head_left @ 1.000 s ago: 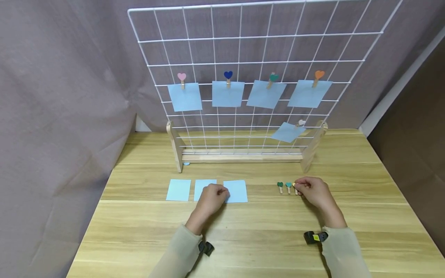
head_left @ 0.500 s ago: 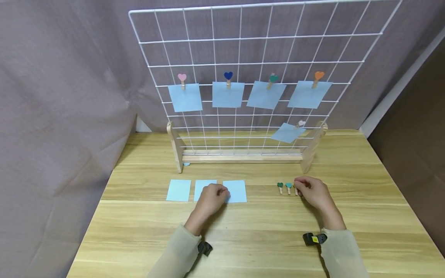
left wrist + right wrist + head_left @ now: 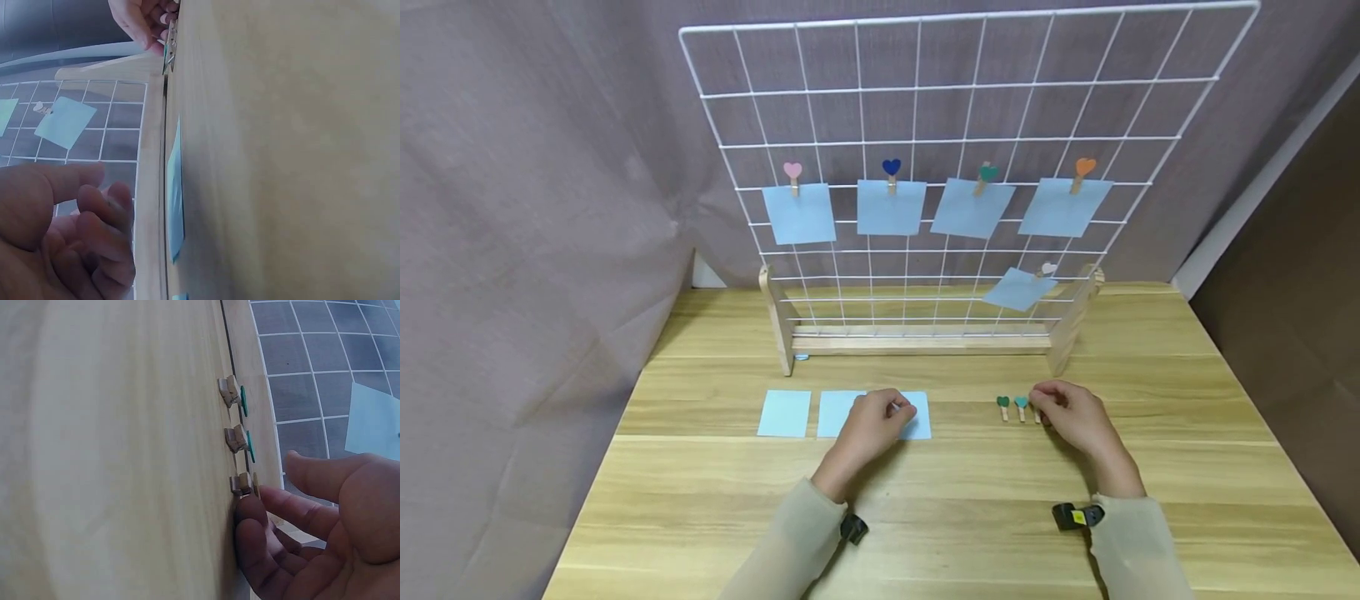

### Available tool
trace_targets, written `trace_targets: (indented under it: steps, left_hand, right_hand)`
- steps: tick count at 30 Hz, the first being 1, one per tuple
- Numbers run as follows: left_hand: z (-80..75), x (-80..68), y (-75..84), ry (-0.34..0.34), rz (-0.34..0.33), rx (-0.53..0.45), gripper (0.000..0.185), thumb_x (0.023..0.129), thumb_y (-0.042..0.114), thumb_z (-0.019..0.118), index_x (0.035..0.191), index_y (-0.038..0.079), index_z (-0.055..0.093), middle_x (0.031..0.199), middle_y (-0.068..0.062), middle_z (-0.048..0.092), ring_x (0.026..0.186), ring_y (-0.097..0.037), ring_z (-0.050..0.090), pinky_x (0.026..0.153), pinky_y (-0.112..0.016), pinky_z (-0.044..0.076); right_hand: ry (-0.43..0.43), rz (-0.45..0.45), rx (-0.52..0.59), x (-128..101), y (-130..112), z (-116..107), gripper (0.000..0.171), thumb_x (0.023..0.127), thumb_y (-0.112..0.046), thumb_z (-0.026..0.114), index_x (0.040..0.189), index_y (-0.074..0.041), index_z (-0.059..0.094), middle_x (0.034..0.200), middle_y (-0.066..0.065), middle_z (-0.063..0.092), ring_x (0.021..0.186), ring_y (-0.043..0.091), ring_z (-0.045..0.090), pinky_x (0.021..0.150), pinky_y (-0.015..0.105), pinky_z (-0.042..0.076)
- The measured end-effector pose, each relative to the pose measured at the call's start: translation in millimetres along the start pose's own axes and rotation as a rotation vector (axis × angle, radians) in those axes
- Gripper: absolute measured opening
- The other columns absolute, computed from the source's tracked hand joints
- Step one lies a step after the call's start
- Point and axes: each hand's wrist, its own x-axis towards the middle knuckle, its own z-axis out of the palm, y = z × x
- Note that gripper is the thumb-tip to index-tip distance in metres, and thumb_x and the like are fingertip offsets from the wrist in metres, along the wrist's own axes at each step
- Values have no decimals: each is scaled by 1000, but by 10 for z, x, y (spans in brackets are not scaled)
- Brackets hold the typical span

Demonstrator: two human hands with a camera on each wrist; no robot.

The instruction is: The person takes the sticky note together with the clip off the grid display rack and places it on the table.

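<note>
Three blue square paper sheets lie in a row on the table: a left sheet, a middle sheet partly covered, and a right sheet. My left hand hovers over the right sheet, fingers loosely curled; in the left wrist view its thumb stands apart from the fingers, holding nothing. My right hand is at the last of three small wooden heart clothespins. Its fingertips touch the nearest clothespin, with the thumb raised away. Beside it stand the teal clothespin and the dark green clothespin.
Behind the row rises a white wire grid on wooden feet. Several blue sheets hang on it from heart clothespins, including a lower, tilted sheet. A small blue scrap lies by the left foot. Grey cloth hangs around the table.
My left hand has shifted right and slightly up, farther over the right sheet. The right hand stays almost in place by the clothespins. The head view has tilted slightly.
</note>
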Motion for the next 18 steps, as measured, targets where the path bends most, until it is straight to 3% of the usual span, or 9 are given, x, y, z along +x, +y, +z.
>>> trace_targets:
  steps: [4,8,12,15,18]
  left_hand:
    - [3,74,45,-6,10,-22,18,105,22,67,103,7,76,54,6,51,43,-7,39,42,-20,31]
    - [9,160,88,21,66,-24,17,104,22,67,104,8,77,71,4,66,48,-7,49,44,-21,37]
    - [32,228,115,58,113,-39,15,104,20,69,105,8,78,89,0,74,57,-6,58,49,-22,45]
    - [52,265,132,73,112,-74,17,104,20,69,109,7,77,93,-2,75,60,-8,64,50,-23,51]
    - [58,308,162,88,112,-116,20,104,19,68,113,3,76,95,-3,74,56,-12,65,48,-23,51]
  right_hand:
    - [15,-27,-36,13,-1,-15,45,110,-32,57,132,7,65,105,19,73,93,32,67,82,43,55]
    - [94,-78,-60,46,5,-40,45,110,-32,58,130,8,66,116,25,71,108,42,66,91,53,54]
    - [158,-99,-52,74,4,-81,46,110,-34,58,129,8,67,114,24,71,103,37,67,82,36,55]
    - [202,-130,-50,93,-6,-117,45,110,-32,58,128,7,68,114,25,71,98,32,65,73,22,51]
    - [268,-170,-33,121,-55,-149,40,109,-29,60,126,6,70,114,24,71,93,25,64,71,16,48]
